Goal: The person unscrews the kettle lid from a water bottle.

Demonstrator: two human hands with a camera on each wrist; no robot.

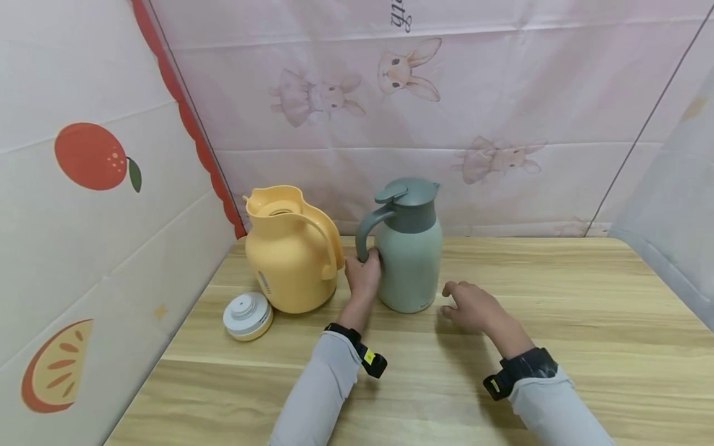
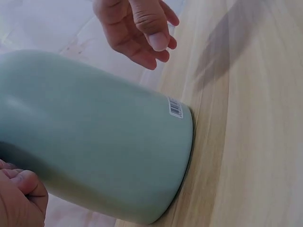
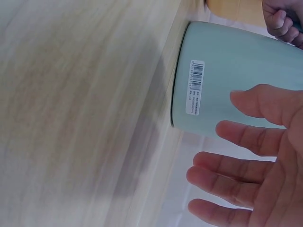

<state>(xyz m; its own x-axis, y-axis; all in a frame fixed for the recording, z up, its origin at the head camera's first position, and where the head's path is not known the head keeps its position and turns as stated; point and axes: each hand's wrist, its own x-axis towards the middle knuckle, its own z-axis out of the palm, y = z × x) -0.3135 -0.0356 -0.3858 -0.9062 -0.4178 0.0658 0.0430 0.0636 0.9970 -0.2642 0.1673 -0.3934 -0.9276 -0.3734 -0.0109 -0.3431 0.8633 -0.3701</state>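
Observation:
A green thermos jug (image 1: 409, 266) with a darker lid and handle stands on the wooden table near the back wall. My left hand (image 1: 364, 275) grips the lower end of its handle (image 1: 365, 232), and in the right wrist view its fingers (image 3: 284, 28) curl round that handle. To the right of the jug, apart from it, my right hand (image 1: 474, 306) hovers with spread, relaxed fingers and holds nothing. A barcode label (image 3: 194, 87) shows low on the jug's side.
Left of the green jug stands a yellow jug (image 1: 292, 266) with its top uncovered. A white and yellow round lid (image 1: 248, 316) lies in front of it on the table (image 1: 413, 396). Printed walls rise at the back and the left.

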